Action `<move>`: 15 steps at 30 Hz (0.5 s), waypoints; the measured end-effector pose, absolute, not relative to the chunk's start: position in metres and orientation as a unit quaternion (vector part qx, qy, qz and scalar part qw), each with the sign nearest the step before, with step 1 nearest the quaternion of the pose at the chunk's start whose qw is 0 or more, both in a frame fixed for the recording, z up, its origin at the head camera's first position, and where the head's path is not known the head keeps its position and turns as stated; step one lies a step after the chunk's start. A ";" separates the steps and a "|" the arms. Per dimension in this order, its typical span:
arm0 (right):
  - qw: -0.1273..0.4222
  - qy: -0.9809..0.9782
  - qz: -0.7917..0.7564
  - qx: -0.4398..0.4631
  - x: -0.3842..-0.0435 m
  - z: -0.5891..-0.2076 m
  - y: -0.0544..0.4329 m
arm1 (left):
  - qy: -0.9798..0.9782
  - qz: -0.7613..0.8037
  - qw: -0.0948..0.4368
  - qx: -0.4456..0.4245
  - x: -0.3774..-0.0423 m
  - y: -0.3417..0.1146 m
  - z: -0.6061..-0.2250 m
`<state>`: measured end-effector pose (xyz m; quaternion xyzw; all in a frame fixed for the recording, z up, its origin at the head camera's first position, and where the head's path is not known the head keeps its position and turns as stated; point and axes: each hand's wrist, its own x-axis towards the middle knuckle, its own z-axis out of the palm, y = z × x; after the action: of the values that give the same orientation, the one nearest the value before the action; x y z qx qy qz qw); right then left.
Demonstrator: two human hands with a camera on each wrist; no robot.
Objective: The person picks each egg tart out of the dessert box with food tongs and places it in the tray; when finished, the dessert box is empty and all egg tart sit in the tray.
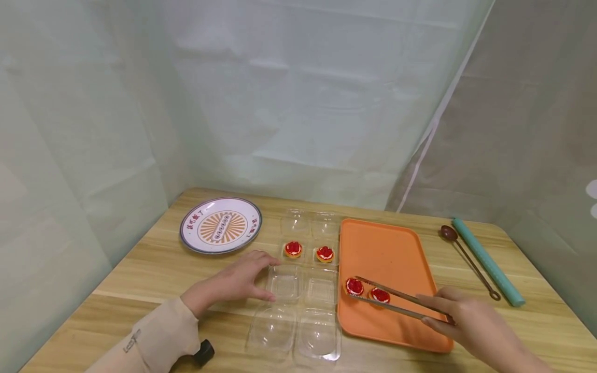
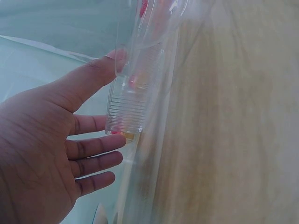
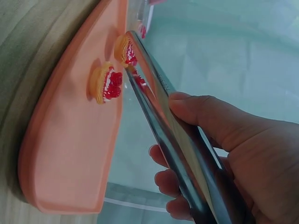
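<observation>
A white plate (image 1: 221,226) with an orange sunburst pattern sits far left on the desk (image 1: 149,272). Nearer the front, the left hand (image 1: 233,280) is spread wide, thumb and fingers apart, at the left edge of the clear plastic containers (image 1: 319,334); I cannot tell how firmly it touches them. Two red-topped tarts (image 1: 293,249) sit side by side in the farther compartments. Just right of the containers lies an orange tray (image 1: 382,248) bearing two more tarts (image 1: 380,296), close together. The metal tongs (image 1: 396,308) have their tips on either side of the left one, and the right hand (image 1: 471,321) holds them. Beyond the tray, a brown spoon (image 1: 449,233) lies beside a teal rod (image 1: 488,263)
</observation>
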<state>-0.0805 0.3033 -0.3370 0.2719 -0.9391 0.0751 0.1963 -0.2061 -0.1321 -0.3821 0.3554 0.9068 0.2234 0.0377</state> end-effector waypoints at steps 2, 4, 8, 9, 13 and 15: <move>0.189 -0.942 0.071 0.268 -0.081 -0.338 0.303 | 0.907 0.223 0.038 0.356 -0.206 -0.132 -0.382; 0.183 -0.944 0.067 0.266 -0.081 -0.339 0.302 | 0.907 0.222 0.038 0.356 -0.207 -0.132 -0.382; 0.171 -0.946 0.065 0.267 -0.082 -0.340 0.302 | 0.907 0.220 0.035 0.358 -0.207 -0.133 -0.383; 0.170 -0.946 0.066 0.268 -0.082 -0.340 0.301 | 0.907 0.219 0.035 0.359 -0.208 -0.133 -0.384; 0.168 -0.946 0.069 0.269 -0.083 -0.341 0.301 | 0.907 0.220 0.037 0.358 -0.208 -0.132 -0.383; 0.167 -0.945 0.074 0.270 -0.084 -0.342 0.302 | 0.907 0.220 0.038 0.357 -0.207 -0.132 -0.382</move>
<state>-0.0839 0.3015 -0.3417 0.2697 -0.9454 0.0738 0.1672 -0.2074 -0.1318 -0.3824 0.3573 0.9069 0.2198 0.0382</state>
